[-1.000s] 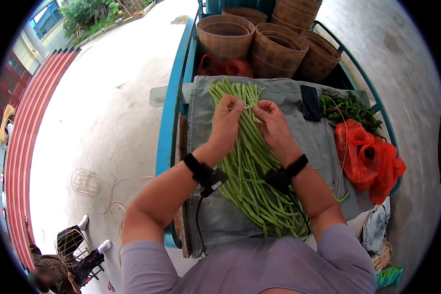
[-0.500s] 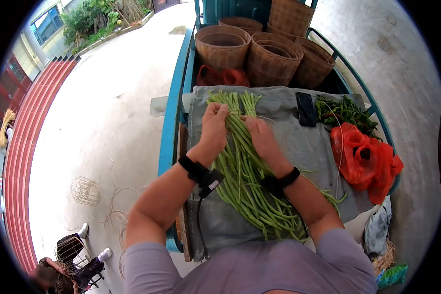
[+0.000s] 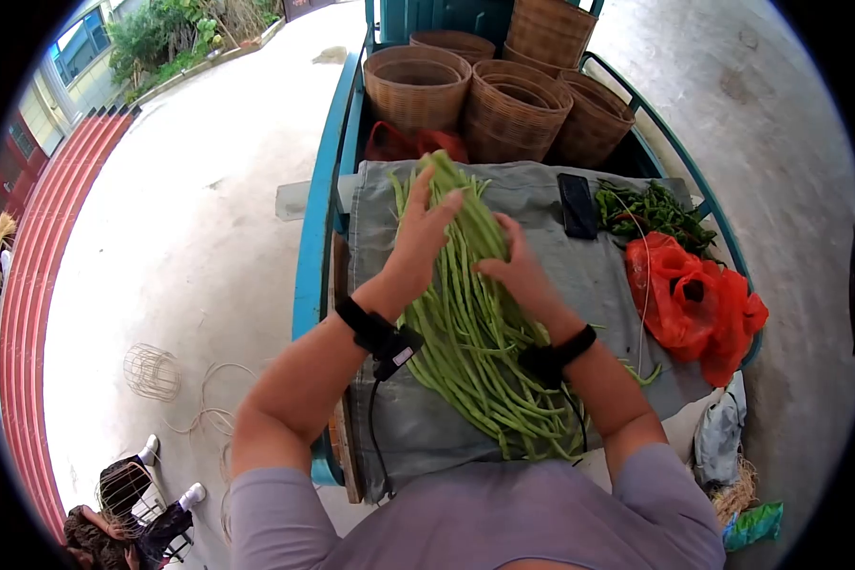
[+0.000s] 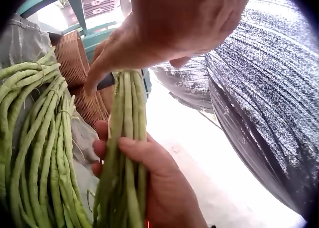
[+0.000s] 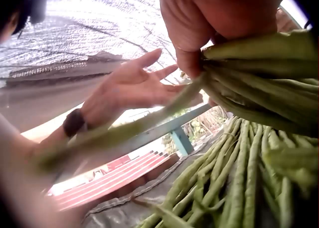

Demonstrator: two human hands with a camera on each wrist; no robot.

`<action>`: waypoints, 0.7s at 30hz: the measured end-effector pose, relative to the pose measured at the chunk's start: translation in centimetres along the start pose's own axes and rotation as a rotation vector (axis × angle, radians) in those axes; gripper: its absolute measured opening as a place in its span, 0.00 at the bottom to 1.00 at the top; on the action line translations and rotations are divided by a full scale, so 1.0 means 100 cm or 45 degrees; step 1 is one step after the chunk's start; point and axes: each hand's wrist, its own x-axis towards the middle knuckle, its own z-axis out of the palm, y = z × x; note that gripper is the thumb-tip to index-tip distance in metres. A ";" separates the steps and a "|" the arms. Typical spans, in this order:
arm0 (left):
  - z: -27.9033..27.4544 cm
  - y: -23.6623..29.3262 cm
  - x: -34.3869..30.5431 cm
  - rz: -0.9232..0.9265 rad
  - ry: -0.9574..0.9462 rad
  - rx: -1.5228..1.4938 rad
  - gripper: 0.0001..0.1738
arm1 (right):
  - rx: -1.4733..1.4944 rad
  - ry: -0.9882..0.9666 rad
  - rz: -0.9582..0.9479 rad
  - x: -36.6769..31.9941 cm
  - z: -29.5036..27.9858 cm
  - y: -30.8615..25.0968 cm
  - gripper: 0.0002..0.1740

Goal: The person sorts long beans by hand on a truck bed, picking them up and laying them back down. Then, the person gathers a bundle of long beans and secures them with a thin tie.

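A bundle of long green beans (image 3: 470,214) is raised at a tilt over more beans (image 3: 465,332) on the grey cloth (image 3: 598,294). My right hand (image 3: 527,280) grips it, thumb across the stalks in the left wrist view. Beside its top end is my left hand (image 3: 418,237), fingers spread and straight in the right wrist view. Thin ties circle the lying bean bundles (image 4: 50,138) near their upper ends. One loose bean (image 5: 124,128) juts from the held bundle toward the right wrist camera.
Stacked wicker baskets (image 3: 518,109) stand at the back of the blue cart (image 3: 321,247). On the right lie a black phone (image 3: 578,204), green peppers (image 3: 651,211) and a red plastic bag (image 3: 684,294). A person (image 3: 104,532) sits on the lower left beside a wire-like basket frame (image 3: 152,372).
Both hands were together at the tie near the bundle's top. Now the bundle is lifted and tilted in the right hand, and the left hand has let go, its fingers spread.
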 end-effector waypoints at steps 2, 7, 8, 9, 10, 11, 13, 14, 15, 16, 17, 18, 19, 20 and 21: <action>-0.006 -0.006 0.000 -0.148 -0.229 0.046 0.29 | 0.410 -0.007 0.255 0.010 -0.022 0.001 0.36; -0.014 -0.011 0.008 -0.356 -0.524 0.269 0.30 | 1.030 -0.004 0.547 0.045 -0.067 0.076 0.17; -0.014 -0.015 0.009 -0.359 -0.520 0.285 0.29 | 1.137 -0.009 0.682 0.051 -0.073 0.101 0.14; -0.014 -0.017 0.009 -0.362 -0.517 0.300 0.29 | 0.869 -0.060 0.725 0.057 -0.078 0.133 0.14; -0.015 -0.017 0.009 -0.374 -0.534 0.325 0.28 | 0.472 0.016 0.647 0.060 -0.076 0.132 0.16; -0.016 -0.017 0.010 -0.388 -0.549 0.352 0.27 | 0.079 0.089 0.561 0.063 -0.068 0.134 0.17; -0.019 -0.020 0.010 -0.395 -0.574 0.401 0.26 | -0.604 0.133 0.448 0.062 -0.045 0.115 0.26; -0.019 -0.022 0.009 -0.387 -0.590 0.426 0.25 | -0.885 0.101 0.485 0.059 -0.038 0.110 0.28; -0.020 -0.023 0.011 -0.373 -0.606 0.450 0.25 | -1.168 0.066 0.513 0.060 -0.034 0.107 0.30; -0.021 -0.024 0.013 -0.376 -0.637 0.495 0.25 | -1.454 0.028 0.534 0.062 -0.033 0.108 0.32; -0.022 -0.027 0.014 -0.382 -0.670 0.537 0.24 | -1.113 0.018 0.565 0.068 -0.040 0.138 0.35; -0.022 -0.028 0.014 -0.391 -0.703 0.575 0.24 | -1.070 -0.013 0.540 0.067 -0.043 0.145 0.36; -0.022 -0.028 0.013 -0.383 -0.704 0.596 0.24 | -1.029 -0.042 0.511 0.066 -0.046 0.152 0.36; -0.022 -0.027 0.014 -0.370 -0.706 0.621 0.24 | -0.985 -0.067 0.479 0.067 -0.049 0.157 0.36; -0.022 -0.026 0.012 -0.357 -0.708 0.645 0.23 | -1.074 -0.091 0.494 0.066 -0.049 0.149 0.37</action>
